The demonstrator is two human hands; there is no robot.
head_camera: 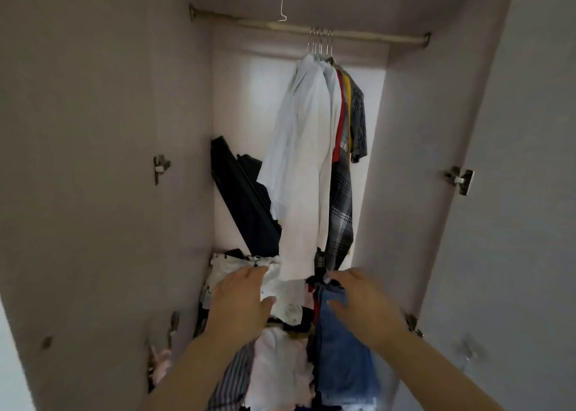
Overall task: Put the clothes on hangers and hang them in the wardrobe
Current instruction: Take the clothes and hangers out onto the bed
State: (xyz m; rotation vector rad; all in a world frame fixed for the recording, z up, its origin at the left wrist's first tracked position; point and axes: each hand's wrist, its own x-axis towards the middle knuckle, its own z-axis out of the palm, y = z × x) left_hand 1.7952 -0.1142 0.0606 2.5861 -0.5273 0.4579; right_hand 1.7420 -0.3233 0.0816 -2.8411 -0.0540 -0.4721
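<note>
Looking into the open wardrobe (187, 114) on my feed, I start at its left door (78, 161), swung wide, with a metal hinge (161, 167) on its inner edge. Low down near that door, a striped cloth (232, 376) lies at the edge of the pile of loose clothes (280, 376) on the wardrobe floor. Behind the pile, a black case (243, 198) leans tilted against the back wall. The left hand (240, 301) reaches over the pile with fingers straight and loosely spread, thumb out, gripping nothing; I cannot tell whether it touches the cloth beneath. Above, a bare wire hanger (282, 5) dangles from the top of the frame, near the rail (249, 24). Further right on the rail, a bunch of wire hangers (321, 41) carries the hung clothes: a white shirt (305, 161) in front, then a red garment (338, 120), a yellow one (347, 99) and a dark plaid shirt (343, 198), all pressed close together. Blue jeans (343, 367) lie on the right side of the pile, under the right hand (364, 301), which is likewise spread flat and relaxed, holding nothing. A second hinge (459, 178) sits on the open right door (530, 192).
</note>
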